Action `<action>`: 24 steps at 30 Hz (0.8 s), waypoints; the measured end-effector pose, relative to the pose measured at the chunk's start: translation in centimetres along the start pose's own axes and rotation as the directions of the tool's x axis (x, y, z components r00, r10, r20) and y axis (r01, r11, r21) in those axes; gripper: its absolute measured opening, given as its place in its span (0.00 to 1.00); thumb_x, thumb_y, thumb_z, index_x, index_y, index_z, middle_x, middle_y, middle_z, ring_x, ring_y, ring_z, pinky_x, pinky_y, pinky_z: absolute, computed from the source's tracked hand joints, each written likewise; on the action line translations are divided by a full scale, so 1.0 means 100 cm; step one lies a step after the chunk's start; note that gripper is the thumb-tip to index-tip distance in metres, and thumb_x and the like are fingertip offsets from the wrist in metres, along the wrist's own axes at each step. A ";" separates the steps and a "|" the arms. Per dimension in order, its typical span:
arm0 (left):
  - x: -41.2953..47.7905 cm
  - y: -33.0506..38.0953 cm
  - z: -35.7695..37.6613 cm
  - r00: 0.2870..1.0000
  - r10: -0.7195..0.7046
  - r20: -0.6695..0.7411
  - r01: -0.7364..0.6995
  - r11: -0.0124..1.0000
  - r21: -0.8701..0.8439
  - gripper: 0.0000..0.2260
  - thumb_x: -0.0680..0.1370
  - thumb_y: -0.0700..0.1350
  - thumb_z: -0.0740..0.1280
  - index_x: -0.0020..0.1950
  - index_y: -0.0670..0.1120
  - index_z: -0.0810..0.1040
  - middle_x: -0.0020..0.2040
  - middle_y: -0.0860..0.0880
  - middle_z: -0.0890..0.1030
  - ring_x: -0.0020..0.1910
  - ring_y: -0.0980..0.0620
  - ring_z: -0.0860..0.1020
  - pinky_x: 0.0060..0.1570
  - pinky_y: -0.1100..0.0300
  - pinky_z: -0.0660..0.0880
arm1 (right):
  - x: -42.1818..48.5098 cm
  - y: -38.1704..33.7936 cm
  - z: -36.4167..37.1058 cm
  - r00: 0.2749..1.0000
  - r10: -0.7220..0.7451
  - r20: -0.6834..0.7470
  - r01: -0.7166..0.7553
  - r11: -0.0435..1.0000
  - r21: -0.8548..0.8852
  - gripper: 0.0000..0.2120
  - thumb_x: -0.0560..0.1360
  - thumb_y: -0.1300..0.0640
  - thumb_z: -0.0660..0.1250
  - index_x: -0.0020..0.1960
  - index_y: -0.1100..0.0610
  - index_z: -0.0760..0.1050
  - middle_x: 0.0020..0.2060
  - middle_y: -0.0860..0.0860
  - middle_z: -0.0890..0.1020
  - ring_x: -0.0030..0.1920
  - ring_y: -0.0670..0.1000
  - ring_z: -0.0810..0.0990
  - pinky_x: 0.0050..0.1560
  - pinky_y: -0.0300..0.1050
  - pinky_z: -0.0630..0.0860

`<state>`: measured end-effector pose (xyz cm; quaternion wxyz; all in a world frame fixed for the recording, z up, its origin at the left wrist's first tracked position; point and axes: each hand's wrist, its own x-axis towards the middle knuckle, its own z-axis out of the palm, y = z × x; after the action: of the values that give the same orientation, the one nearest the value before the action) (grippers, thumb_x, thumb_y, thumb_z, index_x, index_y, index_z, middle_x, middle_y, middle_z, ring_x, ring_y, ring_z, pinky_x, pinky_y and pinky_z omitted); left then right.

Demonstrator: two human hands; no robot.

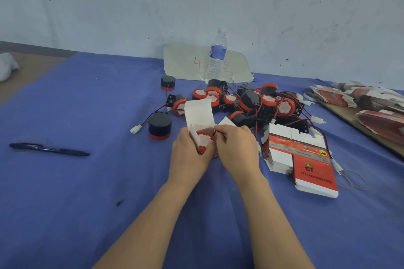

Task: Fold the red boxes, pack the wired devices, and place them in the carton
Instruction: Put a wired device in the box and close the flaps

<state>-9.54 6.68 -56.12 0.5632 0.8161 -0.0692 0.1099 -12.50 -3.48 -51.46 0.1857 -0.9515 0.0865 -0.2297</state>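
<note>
Both arms reach forward, left hand (pixel 190 155) gripping box (pixel 197 116).

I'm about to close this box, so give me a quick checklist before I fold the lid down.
1. Round red-and-black wired device seated inside the open red cardboard box: ok.
2. Left hand grips the box: ok.
3. Right hand pinches the wire at the box mouth; wire fully inside: cannot tell.
4. Lid flap upright, free to fold: ok.
</note>
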 end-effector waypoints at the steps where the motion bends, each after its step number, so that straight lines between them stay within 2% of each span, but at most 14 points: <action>1: 0.000 0.000 0.000 1.000 0.004 -0.002 -0.004 1.000 -0.004 0.21 0.72 0.57 0.72 0.57 0.51 0.65 0.56 0.52 0.75 0.55 0.51 0.75 0.50 0.52 0.78 | 0.000 0.000 0.000 1.000 0.007 0.018 -0.007 1.000 -0.013 0.16 0.81 0.57 0.57 0.62 0.49 0.78 0.53 0.51 0.82 0.53 0.52 0.73 0.49 0.41 0.67; 3: 0.000 0.001 0.000 1.000 0.009 -0.005 -0.009 1.000 -0.018 0.21 0.72 0.57 0.71 0.55 0.53 0.64 0.55 0.52 0.75 0.54 0.52 0.76 0.48 0.56 0.78 | 0.002 0.000 -0.001 0.998 0.029 0.054 -0.027 0.999 -0.031 0.16 0.81 0.58 0.55 0.63 0.49 0.78 0.53 0.52 0.82 0.53 0.52 0.74 0.49 0.40 0.69; 6: -0.001 0.001 -0.001 1.000 0.004 -0.002 -0.004 1.000 -0.017 0.21 0.72 0.58 0.71 0.56 0.53 0.64 0.54 0.53 0.75 0.52 0.53 0.76 0.43 0.61 0.76 | 0.003 -0.001 -0.002 0.993 0.041 0.114 -0.031 0.996 -0.085 0.18 0.80 0.61 0.56 0.64 0.49 0.77 0.54 0.52 0.82 0.54 0.53 0.76 0.56 0.46 0.74; 12: -0.001 0.002 -0.001 1.000 -0.003 0.000 0.003 1.000 0.010 0.22 0.72 0.57 0.72 0.57 0.51 0.65 0.53 0.54 0.73 0.54 0.51 0.75 0.49 0.54 0.78 | 0.003 -0.002 -0.002 0.987 0.054 0.152 -0.034 0.991 -0.128 0.16 0.78 0.63 0.57 0.57 0.52 0.80 0.47 0.53 0.83 0.49 0.54 0.77 0.53 0.48 0.75; 15: -0.001 0.001 -0.001 1.000 0.001 0.004 -0.002 1.000 0.022 0.22 0.72 0.57 0.71 0.57 0.50 0.65 0.55 0.52 0.75 0.54 0.51 0.75 0.48 0.54 0.78 | 0.004 0.000 -0.001 0.985 0.059 0.161 -0.042 0.994 -0.106 0.14 0.80 0.56 0.56 0.51 0.54 0.81 0.42 0.53 0.82 0.45 0.53 0.77 0.51 0.49 0.76; 17: 0.000 0.001 0.000 1.000 -0.001 0.007 0.000 1.000 0.029 0.23 0.72 0.57 0.71 0.59 0.49 0.66 0.56 0.51 0.75 0.54 0.51 0.75 0.48 0.55 0.78 | 0.003 0.000 0.001 0.987 0.063 0.149 -0.055 0.997 -0.057 0.18 0.81 0.49 0.56 0.45 0.56 0.80 0.38 0.53 0.81 0.42 0.53 0.76 0.47 0.49 0.75; 19: 0.000 0.001 0.000 1.000 0.001 0.001 -0.001 0.999 0.034 0.23 0.72 0.57 0.71 0.60 0.49 0.66 0.56 0.51 0.75 0.55 0.51 0.75 0.48 0.57 0.77 | 0.005 0.000 0.004 0.989 0.096 0.114 -0.095 0.995 -0.016 0.20 0.81 0.47 0.55 0.40 0.56 0.77 0.34 0.52 0.78 0.39 0.53 0.75 0.40 0.46 0.71; 21: 0.000 0.001 0.000 1.000 0.001 -0.002 -0.001 0.999 0.039 0.23 0.72 0.57 0.71 0.60 0.49 0.66 0.56 0.52 0.74 0.56 0.51 0.74 0.48 0.57 0.76 | 0.008 -0.001 0.007 0.988 0.132 0.076 -0.133 0.991 0.004 0.18 0.81 0.49 0.56 0.40 0.56 0.77 0.36 0.53 0.79 0.40 0.53 0.76 0.37 0.44 0.70; 24: -0.001 0.001 0.000 1.000 0.000 0.007 0.000 0.999 0.043 0.22 0.72 0.58 0.71 0.57 0.52 0.65 0.53 0.55 0.73 0.55 0.51 0.75 0.48 0.56 0.77 | 0.009 -0.004 0.009 0.985 0.169 0.023 -0.170 0.981 0.095 0.08 0.80 0.52 0.61 0.52 0.54 0.76 0.43 0.52 0.81 0.46 0.54 0.78 0.47 0.50 0.77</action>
<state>-9.61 6.69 -56.07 0.5455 0.8282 -0.0688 0.1085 -11.28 -3.05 -51.72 0.2509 -0.9322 0.1547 -0.2099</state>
